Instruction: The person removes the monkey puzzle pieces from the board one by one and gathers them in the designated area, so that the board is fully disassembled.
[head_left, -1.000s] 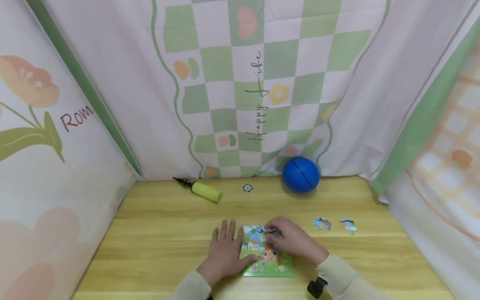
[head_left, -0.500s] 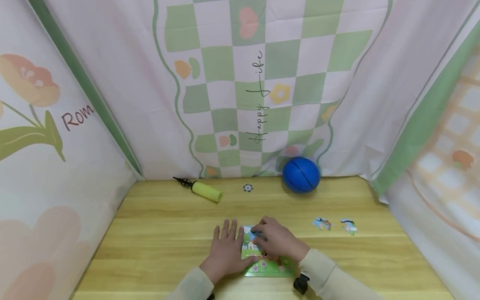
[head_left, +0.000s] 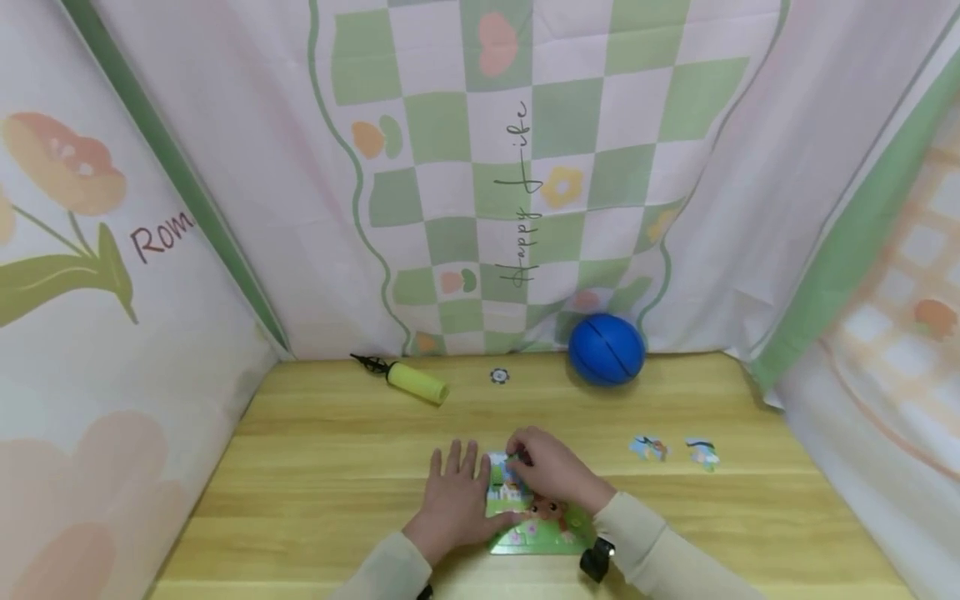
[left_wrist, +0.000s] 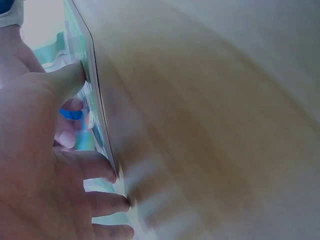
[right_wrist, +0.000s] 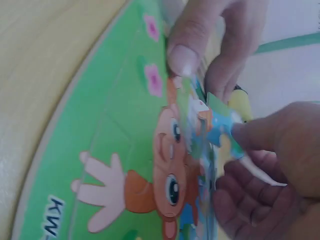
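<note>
A jigsaw puzzle board [head_left: 540, 546] with a monkey on green grass lies on the table before me. My left hand [head_left: 453, 510] rests spread along its left side, fingers straight on the table and thumb on the board. In the left wrist view that thumb lies over the board's edge. Over the upper part of the board is my right hand [head_left: 561, 472]. It pinches a puzzle piece [right_wrist: 218, 127] between thumb and fingers, tilted up from the board in the right wrist view. Two loose pieces, a left one [head_left: 649, 447] and a right one [head_left: 702, 452], lie right of the board.
Toward the back of the wooden table [head_left: 330, 475] are a yellow-green hand pump [head_left: 417, 383], a small flower-shaped disc [head_left: 499, 377] and a blue ball [head_left: 606, 350]. Patterned curtains [head_left: 442, 208] hang behind and at both sides.
My right hand has shifted left across the board from its upper right part and now shows its fingertips raised a little. The left hand stays on the board's left side.
</note>
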